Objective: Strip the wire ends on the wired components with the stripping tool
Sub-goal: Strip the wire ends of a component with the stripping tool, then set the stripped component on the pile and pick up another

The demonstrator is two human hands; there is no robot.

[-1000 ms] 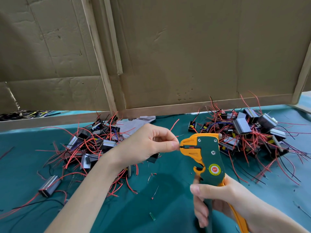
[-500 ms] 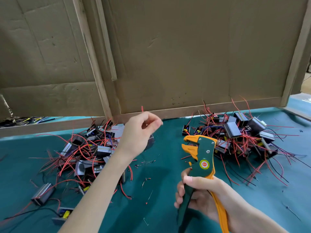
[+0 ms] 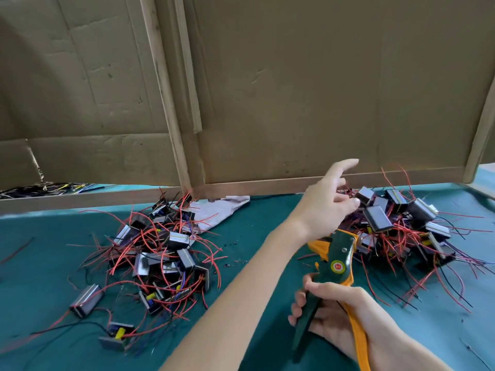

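My right hand (image 3: 337, 314) grips the handles of the green and orange stripping tool (image 3: 336, 261), its jaws pointing up and left over the teal table. My left hand (image 3: 328, 202) reaches across above the tool, fingers loosely spread and holding nothing, at the left edge of the right pile of wired components (image 3: 401, 223). That pile is small metal-cased blocks with red and black wires. A second pile of the same components (image 3: 160, 253) lies on the left.
A cardboard and wood partition (image 3: 294, 103) stands along the back of the teal table (image 3: 254, 231). A crumpled pale cloth (image 3: 217, 210) lies behind the left pile. Loose components (image 3: 87, 301) and wire scraps are scattered at front left.
My left hand left the tool's jaws, dropped what it held by the left pile, and swung right to the right pile. The tool moved down and right in my right hand.
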